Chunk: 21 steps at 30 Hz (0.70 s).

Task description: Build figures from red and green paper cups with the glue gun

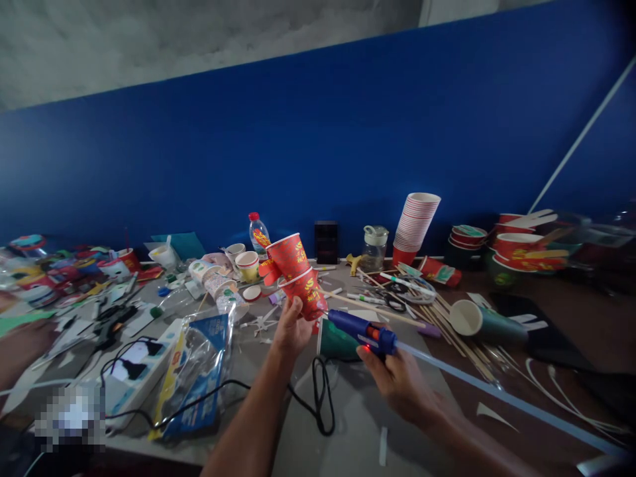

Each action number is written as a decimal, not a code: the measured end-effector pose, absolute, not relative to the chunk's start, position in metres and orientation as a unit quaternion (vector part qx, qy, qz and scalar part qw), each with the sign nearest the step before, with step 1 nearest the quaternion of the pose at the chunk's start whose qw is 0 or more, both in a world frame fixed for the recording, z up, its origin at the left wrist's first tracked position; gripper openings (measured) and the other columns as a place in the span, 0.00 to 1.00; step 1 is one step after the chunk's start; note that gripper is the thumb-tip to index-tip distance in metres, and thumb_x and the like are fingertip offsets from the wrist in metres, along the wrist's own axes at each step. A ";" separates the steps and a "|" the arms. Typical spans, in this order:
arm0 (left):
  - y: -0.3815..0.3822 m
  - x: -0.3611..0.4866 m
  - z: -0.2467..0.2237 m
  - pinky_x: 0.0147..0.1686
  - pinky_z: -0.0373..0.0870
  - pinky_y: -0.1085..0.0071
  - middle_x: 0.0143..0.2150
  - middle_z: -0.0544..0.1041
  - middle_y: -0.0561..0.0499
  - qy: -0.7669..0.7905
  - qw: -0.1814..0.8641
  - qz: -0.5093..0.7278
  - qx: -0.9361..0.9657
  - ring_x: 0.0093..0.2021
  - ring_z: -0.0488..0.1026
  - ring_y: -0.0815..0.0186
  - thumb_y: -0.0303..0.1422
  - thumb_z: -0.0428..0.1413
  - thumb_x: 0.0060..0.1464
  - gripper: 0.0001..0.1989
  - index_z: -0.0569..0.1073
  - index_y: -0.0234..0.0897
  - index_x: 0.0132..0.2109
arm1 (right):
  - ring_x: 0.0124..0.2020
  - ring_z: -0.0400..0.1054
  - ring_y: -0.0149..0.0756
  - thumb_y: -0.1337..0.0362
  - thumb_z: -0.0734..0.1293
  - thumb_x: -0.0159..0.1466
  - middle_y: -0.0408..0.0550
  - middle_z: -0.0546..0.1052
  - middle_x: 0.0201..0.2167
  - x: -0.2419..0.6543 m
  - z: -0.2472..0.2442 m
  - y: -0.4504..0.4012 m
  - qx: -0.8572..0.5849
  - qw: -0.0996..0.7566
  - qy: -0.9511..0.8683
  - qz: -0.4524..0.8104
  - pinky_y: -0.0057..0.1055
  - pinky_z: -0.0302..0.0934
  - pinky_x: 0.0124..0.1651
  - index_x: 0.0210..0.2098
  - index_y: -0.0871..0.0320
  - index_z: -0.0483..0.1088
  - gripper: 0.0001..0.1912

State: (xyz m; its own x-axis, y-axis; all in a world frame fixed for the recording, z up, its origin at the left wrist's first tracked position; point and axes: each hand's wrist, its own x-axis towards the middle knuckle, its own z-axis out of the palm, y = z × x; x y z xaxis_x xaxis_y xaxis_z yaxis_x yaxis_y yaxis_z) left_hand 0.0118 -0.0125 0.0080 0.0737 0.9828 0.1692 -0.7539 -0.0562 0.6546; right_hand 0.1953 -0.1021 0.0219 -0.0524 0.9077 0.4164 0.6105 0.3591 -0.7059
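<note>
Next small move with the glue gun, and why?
Probably a small dab of glue on the lower red cup: the left hand holds it, and the right hand has the glue gun with its tip right by the cup's base.

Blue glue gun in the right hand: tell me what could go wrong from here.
The nozzle of the blue glue gun is at the lower red paper cup, close to the left hand, so a slip might burn it. The upper red paper cup is tilted and could shift if pushed. The black cord loops between the forearms and might snag as the right hand moves.
</note>
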 end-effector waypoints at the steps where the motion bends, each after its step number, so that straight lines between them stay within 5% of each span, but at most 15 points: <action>1: -0.013 0.012 0.008 0.45 0.67 0.63 0.48 0.76 0.47 0.182 0.662 0.657 0.312 0.44 0.73 0.60 0.45 0.67 0.39 0.28 0.73 0.42 0.48 | 0.28 0.71 0.40 0.55 0.59 0.63 0.49 0.76 0.27 0.195 0.022 -0.102 -0.538 0.423 -0.708 0.173 0.30 0.61 0.29 0.42 0.59 0.71 0.17; 11: -0.014 0.010 0.008 0.46 0.68 0.62 0.48 0.76 0.50 0.181 0.674 0.657 0.286 0.45 0.73 0.61 0.42 0.68 0.39 0.28 0.72 0.44 0.49 | 0.22 0.67 0.39 0.54 0.56 0.64 0.46 0.70 0.19 0.196 0.025 -0.097 -0.544 0.408 -0.715 0.161 0.31 0.60 0.27 0.31 0.58 0.71 0.18; 21: -0.012 0.012 0.007 0.46 0.66 0.61 0.48 0.76 0.47 0.186 0.667 0.658 0.295 0.45 0.73 0.59 0.44 0.67 0.39 0.29 0.72 0.42 0.49 | 0.22 0.66 0.39 0.55 0.58 0.64 0.44 0.70 0.18 0.195 0.021 -0.103 -0.540 0.394 -0.721 0.183 0.30 0.56 0.23 0.36 0.56 0.72 0.15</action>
